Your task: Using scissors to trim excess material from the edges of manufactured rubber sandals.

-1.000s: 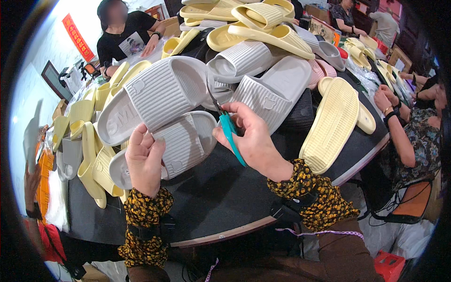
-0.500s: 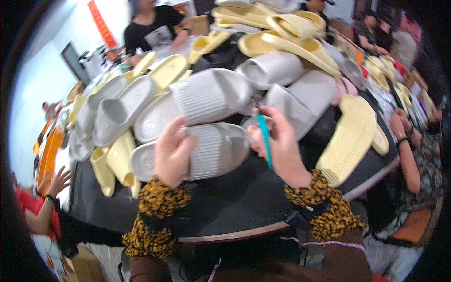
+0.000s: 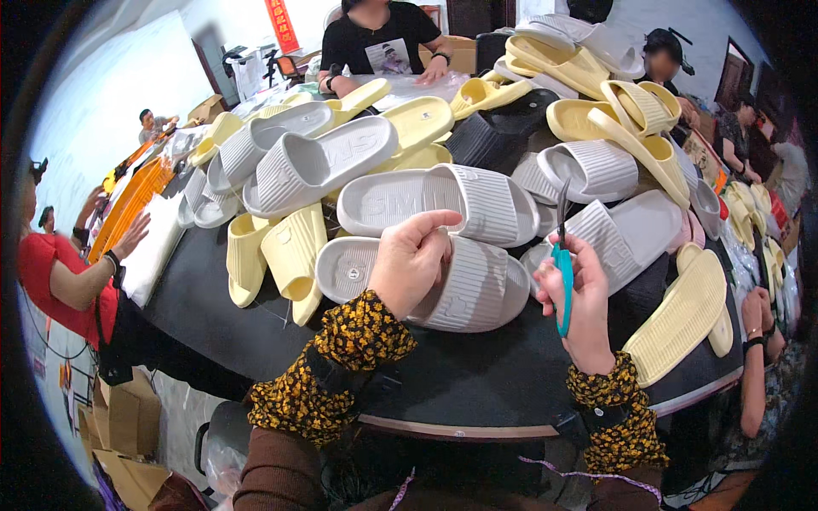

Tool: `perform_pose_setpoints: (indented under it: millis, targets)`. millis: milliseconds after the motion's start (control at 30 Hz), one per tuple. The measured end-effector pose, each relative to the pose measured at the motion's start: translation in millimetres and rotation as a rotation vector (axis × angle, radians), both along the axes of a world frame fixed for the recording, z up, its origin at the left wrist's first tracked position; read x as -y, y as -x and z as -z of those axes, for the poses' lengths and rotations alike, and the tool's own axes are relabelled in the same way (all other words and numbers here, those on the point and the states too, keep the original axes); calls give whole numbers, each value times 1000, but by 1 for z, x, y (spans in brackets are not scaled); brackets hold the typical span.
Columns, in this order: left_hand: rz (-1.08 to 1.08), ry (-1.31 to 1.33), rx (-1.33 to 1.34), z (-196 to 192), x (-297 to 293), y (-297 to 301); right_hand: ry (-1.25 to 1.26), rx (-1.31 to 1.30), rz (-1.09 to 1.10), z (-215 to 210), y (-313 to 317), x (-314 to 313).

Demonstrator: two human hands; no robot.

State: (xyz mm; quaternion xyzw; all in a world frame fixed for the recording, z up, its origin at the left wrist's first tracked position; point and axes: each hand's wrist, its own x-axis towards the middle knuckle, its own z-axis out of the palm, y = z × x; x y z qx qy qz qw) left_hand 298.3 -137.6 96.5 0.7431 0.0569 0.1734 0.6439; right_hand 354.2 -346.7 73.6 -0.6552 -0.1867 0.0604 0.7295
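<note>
A grey slide slipper [image 3: 486,285] with a ribbed strap lies nearest me on the black table. My left hand [image 3: 412,262] is closed at the opening of its strap, with the fingertips partly hidden there. To the right, my right hand [image 3: 581,294] grips scissors [image 3: 563,285] by their teal handles, the dark blades pointing up and away from me. Just beyond the near slipper is a matching grey slipper [image 3: 400,198]. Another grey slipper [image 3: 626,234] lies behind the scissors.
Grey and yellow slippers are heaped across the black table [image 3: 477,375]. A yellow slipper [image 3: 682,315] lies sole up at the right, and a yellow pair [image 3: 285,264] leans at the left. Co-workers sit around, one in a black shirt [image 3: 383,43] opposite, one in red [image 3: 64,281] at left.
My view has swung, so the table's things appear shifted to the right and lower. The scissors stay in my right hand. My left hand remains at the near grey slipper, its fingers now more curled.
</note>
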Motion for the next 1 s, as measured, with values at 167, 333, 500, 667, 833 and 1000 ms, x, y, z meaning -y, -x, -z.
perform_pose_setpoints:
  millis: [167,333,500,667,833,1000]
  targets:
    - [-52,14,72,1,-1,-1,12,16,-13,1,0,-1]
    - [-82,49,149,-1,-2,-1,31,-11,-37,-4,3,0]
    - [-143,79,181,-4,0,-1,37,9,-40,-2,3,-1]
    - [-176,137,311,-1,-5,0,36,23,-34,-1,3,-2]
    - [-247,174,415,-3,-7,1,57,29,-38,-1,3,-1]
    - [-241,109,452,-1,-12,1,-22,-11,-63,-2,6,-4]
